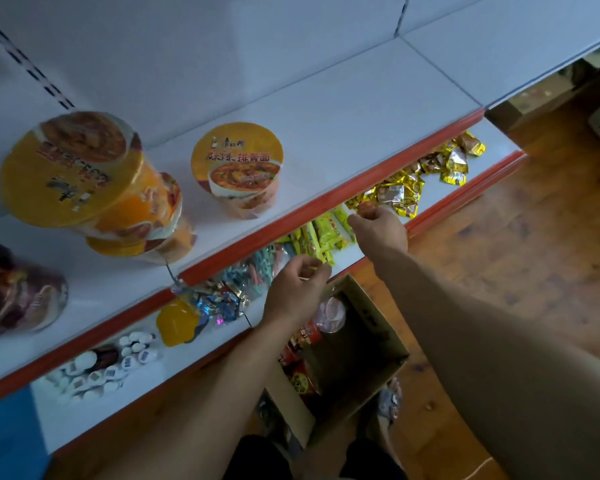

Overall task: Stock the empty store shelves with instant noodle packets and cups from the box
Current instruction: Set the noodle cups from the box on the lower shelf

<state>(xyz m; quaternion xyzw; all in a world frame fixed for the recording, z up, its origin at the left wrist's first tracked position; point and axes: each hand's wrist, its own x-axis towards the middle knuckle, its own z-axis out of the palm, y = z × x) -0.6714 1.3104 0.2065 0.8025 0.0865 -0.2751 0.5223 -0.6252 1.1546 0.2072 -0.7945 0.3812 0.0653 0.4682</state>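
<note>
While the left hand hangs over the open cardboard box on the wooden floor, the right hand reaches to the lower shelf, just beside a heap of gold-wrapped snacks. The head view shows the two hands apart, each with curled fingers; whether either grips anything cannot be told.

The upper shelf carries four noodle cups: a tilted stack of two orange ones, one orange cup standing alone, and one purple cup at the left edge. Inside the box lie several red packets and one pale-lidded cup.

The lower shelf also holds yellow bars, foil sweets, one jelly cup and small white packets.
</note>
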